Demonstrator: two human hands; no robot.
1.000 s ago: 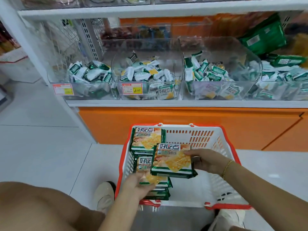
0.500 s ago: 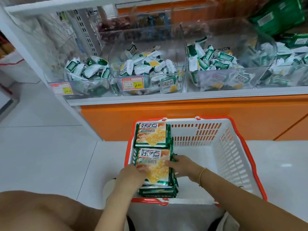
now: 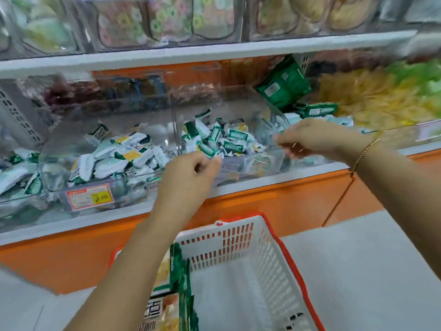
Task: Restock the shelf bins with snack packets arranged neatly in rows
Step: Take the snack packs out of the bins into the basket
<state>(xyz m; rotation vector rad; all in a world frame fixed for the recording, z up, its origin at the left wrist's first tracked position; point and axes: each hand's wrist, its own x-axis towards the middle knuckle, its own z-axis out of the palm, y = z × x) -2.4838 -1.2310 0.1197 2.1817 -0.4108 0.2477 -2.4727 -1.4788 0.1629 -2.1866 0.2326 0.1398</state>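
On white shelf (image 3: pixel 71 222), clear bins (image 3: pixel 238 168), orange base (image 3: pixel 274 206)

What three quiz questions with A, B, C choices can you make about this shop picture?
1. Where is the basket?
A. on the top shelf
B. low down, in front of the orange base
C. inside a bin

2. What colour is the basket's rim?
A. blue
B. red
C. black

3. How do the packets lie in the middle bin?
A. in a jumbled heap
B. in neat rows
C. there are none

Answers:
1 B, because it sits lower than the bin, against the orange base.
2 B, because a red edge runs round its white sides.
3 A, because the packets point every which way.
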